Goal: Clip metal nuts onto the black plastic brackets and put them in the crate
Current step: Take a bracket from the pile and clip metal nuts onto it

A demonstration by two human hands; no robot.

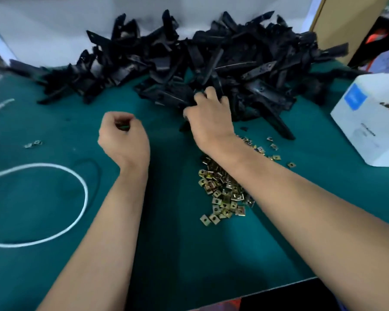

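Reaching with right hand point(208, 118) into bracket pile point(211, 63), grip curling on one bracket; left hand point(121, 135) waiting nearer, fingers curled, contents unclear; nuts point(222, 191) lying below.

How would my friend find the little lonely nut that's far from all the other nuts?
Start at the white cord loop on the green table mat. Just above it lies one small silvery metal nut, alone, left of the left hand, far from the brass-coloured nut heap.
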